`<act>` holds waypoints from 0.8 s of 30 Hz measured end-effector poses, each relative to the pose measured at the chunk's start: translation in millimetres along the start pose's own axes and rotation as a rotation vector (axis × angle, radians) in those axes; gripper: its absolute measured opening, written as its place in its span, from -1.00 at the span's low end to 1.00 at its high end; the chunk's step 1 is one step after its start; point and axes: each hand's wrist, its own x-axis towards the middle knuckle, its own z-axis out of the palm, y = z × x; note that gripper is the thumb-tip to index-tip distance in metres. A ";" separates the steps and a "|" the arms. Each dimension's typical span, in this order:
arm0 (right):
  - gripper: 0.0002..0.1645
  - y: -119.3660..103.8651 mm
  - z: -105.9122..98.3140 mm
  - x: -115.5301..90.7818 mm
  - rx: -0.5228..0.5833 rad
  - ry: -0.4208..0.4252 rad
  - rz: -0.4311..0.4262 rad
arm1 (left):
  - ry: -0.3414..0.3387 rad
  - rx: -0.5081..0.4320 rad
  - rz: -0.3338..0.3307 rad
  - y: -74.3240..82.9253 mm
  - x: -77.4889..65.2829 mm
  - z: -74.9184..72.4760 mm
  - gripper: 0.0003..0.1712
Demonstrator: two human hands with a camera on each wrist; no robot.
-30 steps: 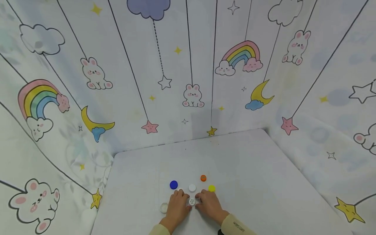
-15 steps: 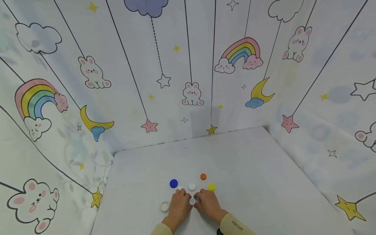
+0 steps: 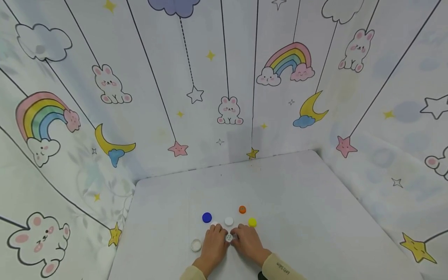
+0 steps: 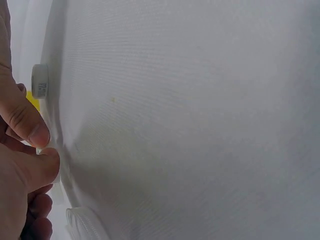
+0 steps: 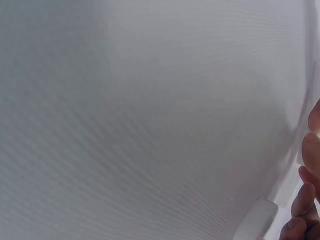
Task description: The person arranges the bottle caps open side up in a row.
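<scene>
Left hand [image 3: 214, 242] and right hand [image 3: 248, 244], fingers curled in, pinch a printed cap [image 3: 229, 237] from opposite sides, probably to steady it; beyond that cap, a blue cap [image 3: 207, 217] and yellow cap [image 3: 252, 222] lie within reach.

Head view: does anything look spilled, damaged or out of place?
Nothing looks spilled or damaged. One oddity: the pale cap beside the left hand shows a raised rim, so it probably lies open side up, while the blue cap and yellow cap show flat faces.
</scene>
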 end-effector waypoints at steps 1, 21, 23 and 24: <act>-0.71 -0.1 -1.1 -0.2 0.006 0.011 -0.005 | 0.014 -0.005 0.002 0.2 0.2 -0.8 -0.71; -0.69 -10.3 -28.1 -5.4 0.150 0.118 -0.043 | 0.158 -0.160 0.050 4.8 -3.1 -26.1 -0.73; -0.68 -11.7 -29.2 -7.0 0.165 0.121 -0.037 | 0.160 -0.184 0.050 5.5 -3.7 -27.9 -0.74; -0.68 -12.1 -29.5 -7.8 0.174 0.125 -0.035 | 0.159 -0.192 0.051 5.9 -3.9 -28.8 -0.75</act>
